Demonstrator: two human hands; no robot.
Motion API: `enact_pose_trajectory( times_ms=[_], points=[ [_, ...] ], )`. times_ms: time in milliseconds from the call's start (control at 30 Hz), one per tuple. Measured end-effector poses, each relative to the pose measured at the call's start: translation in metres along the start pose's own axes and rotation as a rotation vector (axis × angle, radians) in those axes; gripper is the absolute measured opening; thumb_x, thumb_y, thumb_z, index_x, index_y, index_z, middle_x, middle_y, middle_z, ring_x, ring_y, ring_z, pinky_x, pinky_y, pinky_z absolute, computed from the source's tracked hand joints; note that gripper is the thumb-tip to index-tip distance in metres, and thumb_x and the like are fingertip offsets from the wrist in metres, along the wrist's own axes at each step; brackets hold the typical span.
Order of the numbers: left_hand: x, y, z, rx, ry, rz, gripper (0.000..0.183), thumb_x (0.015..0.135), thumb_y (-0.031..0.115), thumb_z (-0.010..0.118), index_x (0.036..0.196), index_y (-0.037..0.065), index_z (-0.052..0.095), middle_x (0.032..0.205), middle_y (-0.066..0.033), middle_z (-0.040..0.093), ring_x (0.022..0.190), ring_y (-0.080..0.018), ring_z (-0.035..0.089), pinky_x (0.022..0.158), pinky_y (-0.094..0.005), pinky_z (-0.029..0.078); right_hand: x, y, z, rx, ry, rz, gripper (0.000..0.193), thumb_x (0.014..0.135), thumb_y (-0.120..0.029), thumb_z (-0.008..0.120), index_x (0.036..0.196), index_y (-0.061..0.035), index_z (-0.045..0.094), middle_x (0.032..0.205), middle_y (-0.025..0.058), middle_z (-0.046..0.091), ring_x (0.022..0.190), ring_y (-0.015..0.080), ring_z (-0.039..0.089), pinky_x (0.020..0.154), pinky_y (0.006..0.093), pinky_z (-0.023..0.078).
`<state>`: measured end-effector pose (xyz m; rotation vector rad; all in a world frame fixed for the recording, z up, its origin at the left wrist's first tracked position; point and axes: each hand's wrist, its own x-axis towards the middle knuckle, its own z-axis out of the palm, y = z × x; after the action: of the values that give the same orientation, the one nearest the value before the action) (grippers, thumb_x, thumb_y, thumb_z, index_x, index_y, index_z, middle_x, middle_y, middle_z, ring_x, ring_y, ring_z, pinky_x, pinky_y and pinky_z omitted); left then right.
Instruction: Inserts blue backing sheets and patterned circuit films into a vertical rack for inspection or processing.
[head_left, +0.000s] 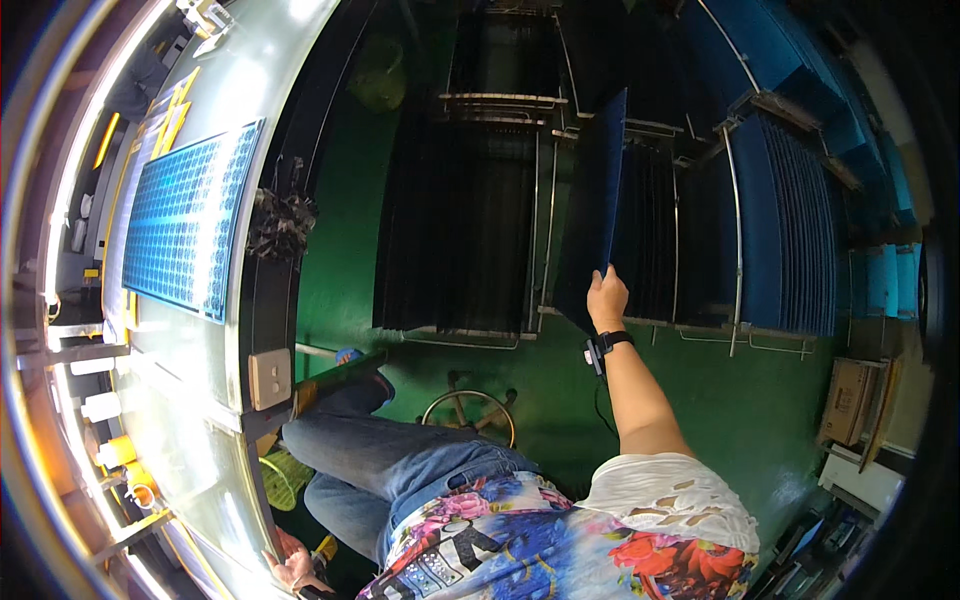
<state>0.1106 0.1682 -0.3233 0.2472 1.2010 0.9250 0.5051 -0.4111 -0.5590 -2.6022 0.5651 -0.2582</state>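
My right hand [607, 297] reaches out over the racks and is closed on the near lower edge of a thin dark blue sheet [602, 180]. The sheet stands upright, tilted a little, beside a row of similar dark sheets [650, 230] in a wire rack. My left hand [290, 560] is low at the left, against the edge of the worktable [190, 400]; its fingers look loosely apart with nothing seen in them. On the tabletop lies a blue panel [190, 220] with a grid of small round shapes, glare across its middle.
More racks hold upright sheets, including a blue stack [790, 220] at the right. Dark tattered material [283, 212] hangs at the table's side above a socket box [269, 380]. A round stool base [468, 418] stands on the green floor. A cardboard box [848, 400] sits far right.
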Motion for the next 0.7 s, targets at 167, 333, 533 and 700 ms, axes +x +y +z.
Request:
enact_pose_trajectory(
  times_ms=[167, 333, 533, 700],
  points=[
    [0.029, -0.016, 0.016, 0.082, 0.008, 0.046, 0.042, 0.085, 0.030, 0.058, 0.110, -0.004, 0.052, 0.105, -0.0176, 0.060, 0.098, -0.0302, 0.059, 0.079, -0.0360, 0.050, 0.006, -0.014, 0.004, -0.044, -0.067, 0.002, 0.030, 0.083, -0.019, 0.053, 0.100, 0.0049, 0.057, 0.076, 0.0228, 0.062, 0.072, 0.0379, 0.060, 0.064, 0.0448, 0.047],
    [0.054, -0.025, 0.030, 0.169, -0.097, 0.059, 0.043, 0.085, 0.031, 0.058, 0.111, -0.003, 0.052, 0.105, -0.0168, 0.060, 0.097, -0.0289, 0.059, 0.078, -0.0350, 0.051, 0.019, -0.016, 0.009, -0.062, -0.145, -0.003, 0.030, 0.083, -0.018, 0.054, 0.104, 0.0035, 0.056, 0.080, 0.0219, 0.063, 0.077, 0.0371, 0.061, 0.068, 0.0444, 0.048],
    [0.066, -0.009, -0.003, 0.196, -0.141, 0.158, 0.045, 0.085, 0.033, 0.057, 0.111, -0.003, 0.053, 0.106, -0.0160, 0.061, 0.097, -0.0274, 0.060, 0.078, -0.0338, 0.051, 0.040, -0.013, 0.016, -0.061, -0.201, 0.005, 0.029, 0.083, -0.015, 0.053, 0.105, 0.0039, 0.055, 0.085, 0.0230, 0.062, 0.081, 0.0378, 0.060, 0.071, 0.0445, 0.048],
    [0.079, -0.001, -0.036, 0.232, -0.161, 0.228, 0.046, 0.085, 0.034, 0.057, 0.112, -0.002, 0.053, 0.106, -0.0152, 0.061, 0.096, -0.0261, 0.060, 0.078, -0.0329, 0.052, 0.036, -0.015, 0.018, -0.089, -0.185, -0.009, 0.029, 0.083, -0.015, 0.054, 0.105, 0.0046, 0.054, 0.084, 0.0234, 0.062, 0.081, 0.0382, 0.060, 0.071, 0.0444, 0.047]
  ],
)
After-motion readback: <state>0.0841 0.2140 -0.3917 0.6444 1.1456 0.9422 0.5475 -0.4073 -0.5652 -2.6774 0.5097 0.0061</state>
